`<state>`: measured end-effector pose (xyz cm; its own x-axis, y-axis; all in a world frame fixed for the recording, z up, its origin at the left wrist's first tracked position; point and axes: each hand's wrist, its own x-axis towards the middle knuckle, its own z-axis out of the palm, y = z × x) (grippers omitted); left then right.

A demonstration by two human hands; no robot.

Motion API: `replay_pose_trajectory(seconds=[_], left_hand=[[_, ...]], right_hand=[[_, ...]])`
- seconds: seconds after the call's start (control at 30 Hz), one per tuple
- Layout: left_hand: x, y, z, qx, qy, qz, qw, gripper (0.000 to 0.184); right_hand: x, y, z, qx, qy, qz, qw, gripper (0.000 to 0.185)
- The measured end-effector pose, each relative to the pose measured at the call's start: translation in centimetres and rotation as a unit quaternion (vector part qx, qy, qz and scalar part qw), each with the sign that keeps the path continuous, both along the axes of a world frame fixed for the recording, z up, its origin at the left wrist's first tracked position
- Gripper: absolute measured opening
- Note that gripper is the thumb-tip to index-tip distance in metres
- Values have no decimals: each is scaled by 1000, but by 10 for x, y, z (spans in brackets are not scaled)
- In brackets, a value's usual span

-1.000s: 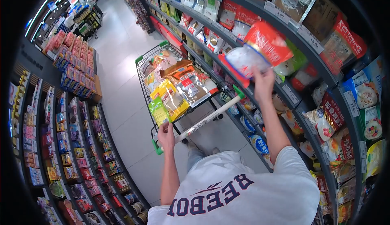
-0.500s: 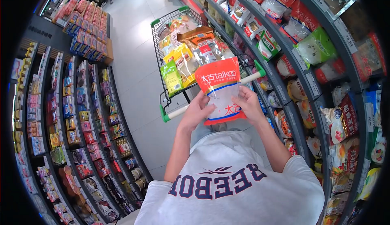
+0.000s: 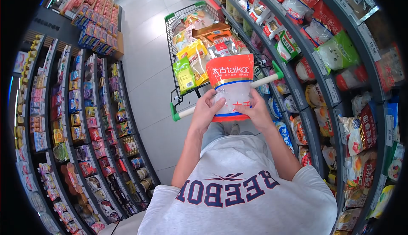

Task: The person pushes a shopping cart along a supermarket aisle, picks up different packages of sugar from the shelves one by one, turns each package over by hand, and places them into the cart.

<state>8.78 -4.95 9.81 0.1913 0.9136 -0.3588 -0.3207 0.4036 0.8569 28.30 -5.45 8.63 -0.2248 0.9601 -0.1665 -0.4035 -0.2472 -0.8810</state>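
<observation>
A red and clear taikoo bag (image 3: 231, 86) with white contents is held upright in front of my chest. My left hand (image 3: 206, 111) grips its left side, thumb across the front. On the opposite side, my right hand (image 3: 258, 111) has its fingers around the edge and thumb on the front. Just beyond the bag is a shopping cart (image 3: 170, 27) with a green and white handle (image 3: 267, 80). Inside lie a green packet (image 3: 184, 74), a yellow packet (image 3: 196, 59) and several other bags, partly hidden by the held bag.
Shelves of bagged goods (image 3: 335, 50) curve along the right, close to my right arm. Shelves of small packets (image 3: 91, 120) line the left. Stacked boxes (image 3: 97, 33) stand at the upper left. Pale floor tiles (image 3: 148, 73) run between them.
The red bag came from beside the right shelves to my chest. My left hand left the cart area and took hold of it too. Over the last half second, the bag has become more upright.
</observation>
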Motion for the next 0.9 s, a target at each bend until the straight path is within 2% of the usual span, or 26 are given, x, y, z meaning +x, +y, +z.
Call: replay_pose_trajectory(seconds=[0.33,0.9], left_hand=[[4,2,-4,23,54,35,998,31],[9,-1,-7,17,43,98,994,40]], right_hand=[[-1,1,2,7,-19,18,1000,66],[0,2,1,-6,11,22,1000,67]])
